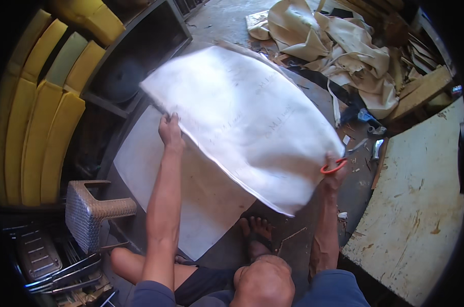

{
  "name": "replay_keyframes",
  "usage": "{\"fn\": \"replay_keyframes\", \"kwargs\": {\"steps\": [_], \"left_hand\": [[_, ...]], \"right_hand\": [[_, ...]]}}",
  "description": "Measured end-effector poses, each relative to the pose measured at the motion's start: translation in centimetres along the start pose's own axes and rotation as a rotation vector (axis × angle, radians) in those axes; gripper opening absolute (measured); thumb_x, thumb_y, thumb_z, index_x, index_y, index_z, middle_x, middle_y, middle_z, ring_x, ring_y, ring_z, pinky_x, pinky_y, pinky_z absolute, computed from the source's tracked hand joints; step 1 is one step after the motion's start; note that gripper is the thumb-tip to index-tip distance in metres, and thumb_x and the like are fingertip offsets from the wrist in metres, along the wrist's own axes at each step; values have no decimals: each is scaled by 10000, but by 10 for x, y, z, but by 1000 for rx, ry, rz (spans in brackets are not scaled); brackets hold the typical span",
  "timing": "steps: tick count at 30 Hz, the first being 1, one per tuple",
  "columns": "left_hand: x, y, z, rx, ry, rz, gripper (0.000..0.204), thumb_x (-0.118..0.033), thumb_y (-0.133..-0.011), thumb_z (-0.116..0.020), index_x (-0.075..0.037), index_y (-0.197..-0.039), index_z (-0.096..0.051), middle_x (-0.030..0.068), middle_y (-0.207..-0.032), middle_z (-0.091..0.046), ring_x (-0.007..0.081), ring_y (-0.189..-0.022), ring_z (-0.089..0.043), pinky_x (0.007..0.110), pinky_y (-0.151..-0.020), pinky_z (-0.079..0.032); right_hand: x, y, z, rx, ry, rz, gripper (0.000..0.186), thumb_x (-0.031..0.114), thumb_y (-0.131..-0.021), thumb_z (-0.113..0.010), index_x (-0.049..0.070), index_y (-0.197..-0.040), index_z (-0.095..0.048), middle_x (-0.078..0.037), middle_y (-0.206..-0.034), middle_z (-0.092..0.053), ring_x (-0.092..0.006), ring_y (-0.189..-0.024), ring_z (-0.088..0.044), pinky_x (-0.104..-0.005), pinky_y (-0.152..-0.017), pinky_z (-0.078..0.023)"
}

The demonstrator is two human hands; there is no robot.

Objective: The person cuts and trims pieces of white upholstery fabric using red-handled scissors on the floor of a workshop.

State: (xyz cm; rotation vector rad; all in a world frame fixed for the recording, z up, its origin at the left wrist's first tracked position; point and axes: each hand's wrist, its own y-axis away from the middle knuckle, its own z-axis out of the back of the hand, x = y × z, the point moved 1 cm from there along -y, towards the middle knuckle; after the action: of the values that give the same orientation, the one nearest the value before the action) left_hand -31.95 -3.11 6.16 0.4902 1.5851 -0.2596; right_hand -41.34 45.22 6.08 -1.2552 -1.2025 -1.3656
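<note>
A large white sheet (237,117) with faint printed marks is lifted between my hands, curving and slightly blurred. My left hand (172,132) is closed on its lower left edge, arm stretched forward. At the sheet's right corner, my right hand (334,173) grips it together with red-handled scissors (328,167), whose blades point up and away to the right. Beneath the lifted sheet, a second pale sheet (142,171) lies on the dark floor (293,240), partly covered. My bare knee and a foot in a dark sandal (257,235) are just below it.
Stacked yellow foam pieces (53,133), a metal frame (137,61), a textured stool (88,210) and metal parts (42,250) stand left. A pale board (411,199) lies right. Crumpled cream material (359,71), wood scraps (421,87) and a blue tool (366,116) are behind.
</note>
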Motion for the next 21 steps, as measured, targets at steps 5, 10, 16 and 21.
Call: {"fn": "replay_keyframes", "kwargs": {"steps": [5, 10, 16, 21], "left_hand": [[57, 40, -6, 276, -170, 406, 427, -332, -870, -718, -99, -1157, -503, 48, -1002, -602, 184, -857, -611, 408, -729, -507], [136, 157, -12, 289, -193, 734, 540, -339, -876, -705, -22, -1224, -440, 99, -1000, -588, 174, -808, -589, 328, -609, -512], [162, 183, -30, -17, -504, 512, 308, -251, -871, -699, -36, -1037, -554, 68, -855, -601, 199, -683, -594, 346, -592, -508], [149, 186, -53, -6, -124, 635, 292, -215, -847, -728, -51, -1013, -552, 49, -819, -606, 162, -682, -593, 324, -561, -502]], "right_hand": [[-62, 46, -14, 102, -19, -359, 278, 300, -915, -702, 47, -971, -602, -17, -823, -612, -76, -642, -546, -252, -561, -438], [-90, 99, -9, 272, 232, -457, 334, 321, -951, -641, 12, -1075, -607, -56, -869, -676, -105, -643, -612, -255, -555, -483], [-86, 131, 2, 433, 267, -497, 385, 328, -948, -645, 0, -1142, -595, -70, -883, -685, -112, -691, -620, -257, -612, -493], [-69, 121, -10, 428, 294, -537, 405, 338, -947, -643, 2, -1164, -582, -75, -889, -683, -116, -699, -624, -262, -596, -492]]}}
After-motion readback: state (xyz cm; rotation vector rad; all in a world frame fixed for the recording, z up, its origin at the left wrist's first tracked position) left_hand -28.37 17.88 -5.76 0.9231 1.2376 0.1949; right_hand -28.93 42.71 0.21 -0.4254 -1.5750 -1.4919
